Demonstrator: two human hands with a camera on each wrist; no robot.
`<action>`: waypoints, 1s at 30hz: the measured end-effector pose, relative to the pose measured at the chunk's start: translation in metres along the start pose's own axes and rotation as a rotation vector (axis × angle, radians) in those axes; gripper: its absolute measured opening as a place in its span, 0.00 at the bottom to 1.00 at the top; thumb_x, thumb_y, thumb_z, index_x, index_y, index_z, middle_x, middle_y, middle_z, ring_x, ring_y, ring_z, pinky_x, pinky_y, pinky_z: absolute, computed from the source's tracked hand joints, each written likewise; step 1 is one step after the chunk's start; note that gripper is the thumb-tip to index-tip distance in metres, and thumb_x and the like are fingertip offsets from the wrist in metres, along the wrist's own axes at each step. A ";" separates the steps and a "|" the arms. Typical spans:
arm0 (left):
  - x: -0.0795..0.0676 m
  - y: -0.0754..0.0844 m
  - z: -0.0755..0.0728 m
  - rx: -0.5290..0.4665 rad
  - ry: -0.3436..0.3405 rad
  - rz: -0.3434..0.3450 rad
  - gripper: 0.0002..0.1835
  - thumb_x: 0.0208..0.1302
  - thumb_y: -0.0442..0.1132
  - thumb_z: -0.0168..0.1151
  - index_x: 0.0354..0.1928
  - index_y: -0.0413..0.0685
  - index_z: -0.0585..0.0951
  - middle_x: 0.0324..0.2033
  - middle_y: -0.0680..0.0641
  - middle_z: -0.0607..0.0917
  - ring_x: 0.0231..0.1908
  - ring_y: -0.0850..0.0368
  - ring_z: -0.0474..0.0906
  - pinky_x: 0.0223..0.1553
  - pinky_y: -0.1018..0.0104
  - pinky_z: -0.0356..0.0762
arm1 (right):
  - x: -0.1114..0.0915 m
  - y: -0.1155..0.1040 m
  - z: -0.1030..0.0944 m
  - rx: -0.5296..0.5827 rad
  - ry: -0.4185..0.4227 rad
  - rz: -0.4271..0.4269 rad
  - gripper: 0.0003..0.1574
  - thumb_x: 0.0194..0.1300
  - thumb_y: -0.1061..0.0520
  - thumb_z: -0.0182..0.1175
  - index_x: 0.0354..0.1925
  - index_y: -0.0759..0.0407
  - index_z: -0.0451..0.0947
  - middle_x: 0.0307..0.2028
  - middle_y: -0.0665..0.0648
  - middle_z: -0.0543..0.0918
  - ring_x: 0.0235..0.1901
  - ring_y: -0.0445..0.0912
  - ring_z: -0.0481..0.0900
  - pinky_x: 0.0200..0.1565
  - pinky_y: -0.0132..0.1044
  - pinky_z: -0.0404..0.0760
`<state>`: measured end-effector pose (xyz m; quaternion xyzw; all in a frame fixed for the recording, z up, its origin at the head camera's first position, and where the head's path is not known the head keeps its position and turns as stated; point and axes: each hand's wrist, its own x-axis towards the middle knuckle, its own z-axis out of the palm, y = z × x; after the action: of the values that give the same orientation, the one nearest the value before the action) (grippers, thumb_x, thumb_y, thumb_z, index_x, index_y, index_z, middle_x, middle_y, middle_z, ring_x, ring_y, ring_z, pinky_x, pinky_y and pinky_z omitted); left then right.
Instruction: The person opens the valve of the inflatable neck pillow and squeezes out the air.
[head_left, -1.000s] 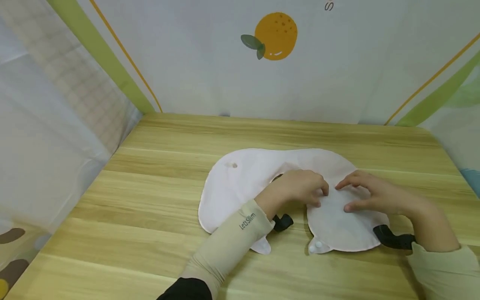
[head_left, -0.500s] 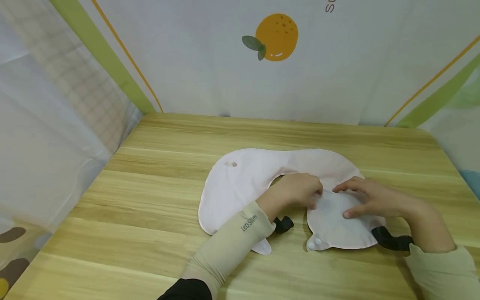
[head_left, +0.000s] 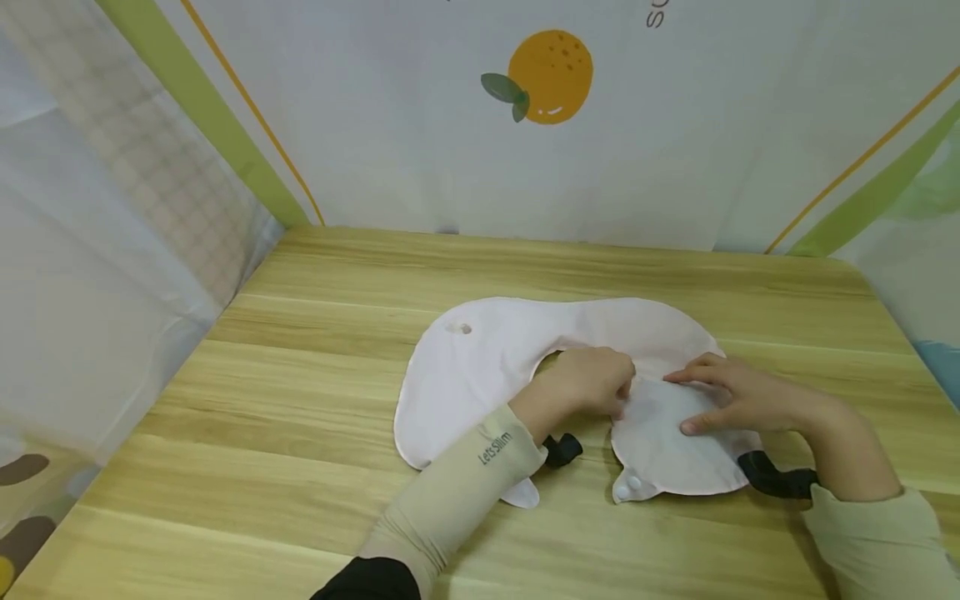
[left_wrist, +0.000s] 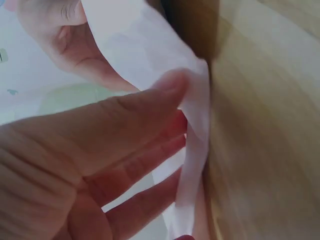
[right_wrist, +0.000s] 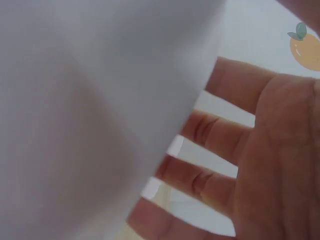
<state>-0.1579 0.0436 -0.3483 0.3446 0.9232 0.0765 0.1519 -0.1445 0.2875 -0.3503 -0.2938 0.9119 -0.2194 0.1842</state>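
Observation:
A pale pink horseshoe-shaped bib [head_left: 457, 392] with a snap-button tab at its end lies curved on the wooden table. My left hand [head_left: 588, 379] reaches over its inner opening and pinches the inner edge of the right lobe. In the left wrist view the thumb [left_wrist: 170, 85] presses one face of the cloth while the fingers lie on the other side. The right hand [head_left: 757, 396] rests on the right lobe, thumb and index finger spread apart. Its other fingers [right_wrist: 210, 135] stretch out straight in the right wrist view, their tips hidden behind the cloth.
The wooden table [head_left: 285, 400] reaches back to a white curtain [head_left: 375, 125] printed with an orange. Another light curtain [head_left: 97, 250] hangs along the left side. Black wrist mounts [head_left: 776, 479] sit close to the table beneath the hands.
The left hand has shifted slightly left and its fingers have closed in on the bib's inner edge. The right hand has moved a little left, and the right lobe's outer edge has drawn inward.

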 end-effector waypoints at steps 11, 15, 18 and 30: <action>0.007 0.000 -0.013 -0.047 -0.066 0.055 0.15 0.66 0.49 0.65 0.53 0.55 0.83 0.49 0.58 0.85 0.50 0.64 0.79 0.51 0.72 0.76 | -0.006 0.003 -0.004 0.016 0.035 0.031 0.33 0.62 0.47 0.69 0.62 0.57 0.76 0.58 0.59 0.77 0.57 0.52 0.75 0.52 0.45 0.78; 0.020 0.002 -0.026 -0.002 -0.076 0.123 0.20 0.68 0.47 0.64 0.60 0.53 0.81 0.57 0.56 0.83 0.58 0.62 0.77 0.60 0.72 0.73 | -0.014 0.004 -0.013 0.044 0.112 0.066 0.25 0.68 0.51 0.64 0.62 0.53 0.77 0.57 0.58 0.78 0.49 0.39 0.74 0.42 0.35 0.77; 0.028 0.000 -0.030 0.005 -0.098 0.178 0.21 0.67 0.46 0.65 0.62 0.54 0.80 0.59 0.56 0.82 0.60 0.62 0.76 0.63 0.72 0.70 | -0.012 0.004 -0.021 0.023 0.169 0.053 0.21 0.69 0.53 0.63 0.59 0.47 0.78 0.54 0.52 0.80 0.43 0.32 0.72 0.37 0.31 0.75; 0.046 -0.013 -0.022 -0.062 -0.093 0.345 0.13 0.66 0.40 0.66 0.52 0.51 0.86 0.53 0.54 0.85 0.57 0.62 0.76 0.61 0.78 0.66 | 0.023 0.018 -0.022 -0.021 0.127 -0.113 0.11 0.63 0.63 0.66 0.40 0.46 0.85 0.38 0.44 0.83 0.36 0.30 0.73 0.36 0.30 0.76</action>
<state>-0.2059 0.0635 -0.3412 0.4961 0.8396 0.1139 0.1895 -0.1800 0.2929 -0.3456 -0.3323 0.9060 -0.2380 0.1103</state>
